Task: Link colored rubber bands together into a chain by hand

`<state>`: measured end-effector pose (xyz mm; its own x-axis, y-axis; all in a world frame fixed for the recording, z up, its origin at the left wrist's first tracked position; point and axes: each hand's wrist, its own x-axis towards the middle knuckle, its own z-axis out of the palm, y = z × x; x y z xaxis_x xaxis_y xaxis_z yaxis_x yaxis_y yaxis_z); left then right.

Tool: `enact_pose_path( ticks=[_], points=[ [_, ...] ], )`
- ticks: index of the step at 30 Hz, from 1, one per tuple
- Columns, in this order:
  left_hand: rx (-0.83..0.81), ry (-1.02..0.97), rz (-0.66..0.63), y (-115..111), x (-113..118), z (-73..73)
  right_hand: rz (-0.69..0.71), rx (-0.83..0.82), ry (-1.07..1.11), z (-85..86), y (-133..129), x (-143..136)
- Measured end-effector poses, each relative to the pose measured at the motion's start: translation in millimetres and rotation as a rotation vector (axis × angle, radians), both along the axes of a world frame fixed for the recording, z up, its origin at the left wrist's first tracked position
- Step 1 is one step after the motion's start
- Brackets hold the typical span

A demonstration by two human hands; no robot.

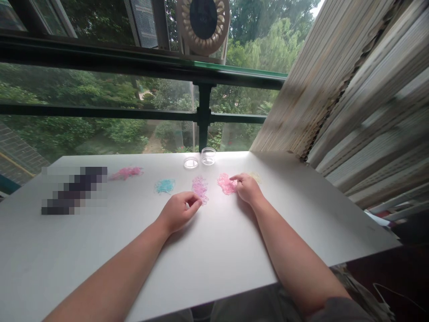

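Small piles of thin loops, like tiny rubber bands, lie in a row on the white table. My left hand [179, 211] is at the near edge of the purple pile [200, 187], thumb and forefinger pinched together; anything between them is too small to make out. With its forefinger stretched out and the other fingers curled, my right hand [248, 188] touches the pink pile [226, 184]. Partly hidden behind that hand is a pale yellow pile [256, 177]. To the left of my left hand lies a teal pile [164, 186].
A clear round container [208, 156] stands at the table's [201, 264] back edge, beside a clear round lid [191, 163]. Another pink pile [129, 172] lies farther left, near a blurred-out dark object [75, 190]. Window railings and a fan [203, 27] are behind; a pleated curtain [311, 80] hangs right.
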<state>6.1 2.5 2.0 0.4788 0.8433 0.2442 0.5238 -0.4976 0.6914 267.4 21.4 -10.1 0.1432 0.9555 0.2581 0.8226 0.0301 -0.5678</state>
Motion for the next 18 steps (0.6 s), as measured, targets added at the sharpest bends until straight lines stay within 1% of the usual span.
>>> enact_pose_path(
  ticks=[4, 12, 18],
  points=[
    [-0.003, -0.003, -0.005, 0.2, -0.1, -0.8, 0.008, 0.002, -0.008, -1.7, 0.6, 1.4],
    [-0.006, -0.002, -0.013, -0.1, -0.5, 0.0, 0.122, 0.141, -0.056, -9.7, 5.1, 3.7],
    [-0.002, -0.004, -0.009, 0.1, -0.3, -0.8, 0.151, 0.182, -0.071, -14.0, 6.0, 3.4]
  ],
)
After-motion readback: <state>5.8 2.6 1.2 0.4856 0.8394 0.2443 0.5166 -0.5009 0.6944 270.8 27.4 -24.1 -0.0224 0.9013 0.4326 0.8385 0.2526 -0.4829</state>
